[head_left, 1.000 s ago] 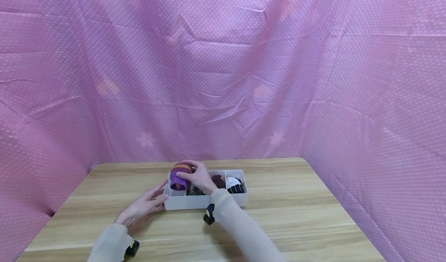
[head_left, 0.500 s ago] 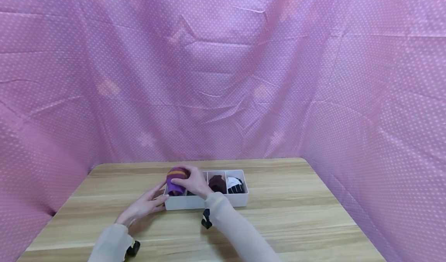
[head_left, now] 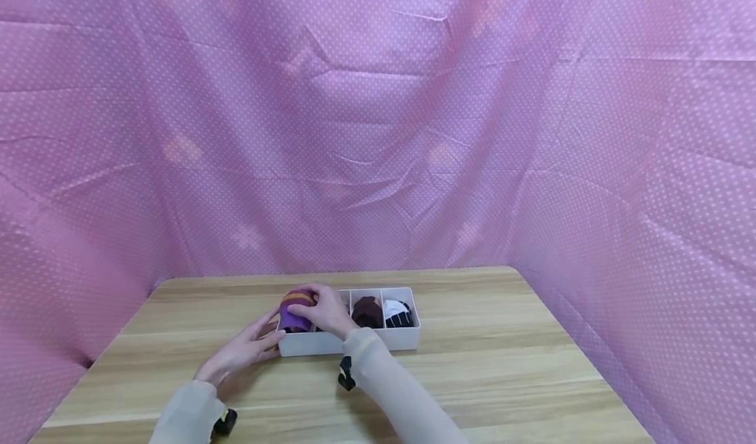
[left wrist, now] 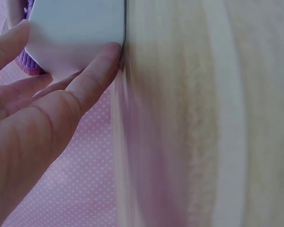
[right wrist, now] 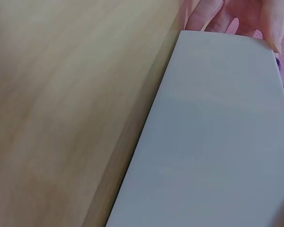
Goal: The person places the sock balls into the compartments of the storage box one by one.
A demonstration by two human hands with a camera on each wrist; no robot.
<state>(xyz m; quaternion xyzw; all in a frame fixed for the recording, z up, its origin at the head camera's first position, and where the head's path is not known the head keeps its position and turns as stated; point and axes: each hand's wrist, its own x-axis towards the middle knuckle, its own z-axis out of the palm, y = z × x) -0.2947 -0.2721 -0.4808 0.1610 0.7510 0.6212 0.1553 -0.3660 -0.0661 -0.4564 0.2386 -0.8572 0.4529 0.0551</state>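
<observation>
A white divided box point(head_left: 313, 344) stands on the table. My right hand point(head_left: 329, 311) grips a rolled purple sock point(head_left: 293, 318) with an orange stripe, down in the leftmost compartment. My left hand point(head_left: 245, 347) touches the box's left end, its fingers and thumb fairly straight; in the left wrist view, fingertips point(left wrist: 114, 49) rest against the white wall. A dark maroon rolled sock point(head_left: 367, 313) and a white-and-black one point(head_left: 398, 313) lie in the two compartments on the right. The compartment beside the purple sock is mostly hidden by my right hand.
The box sits toward the back of a light wooden table point(head_left: 502, 365). Pink dotted cloth point(head_left: 378, 136) hangs behind the table and on both sides. Each wrist wears a black device, such as the right one point(head_left: 346, 373).
My right hand has moved left and down with the purple sock, lowering it into the leftmost compartment. More of the maroon sock shows now. The left hand stays at the box's end.
</observation>
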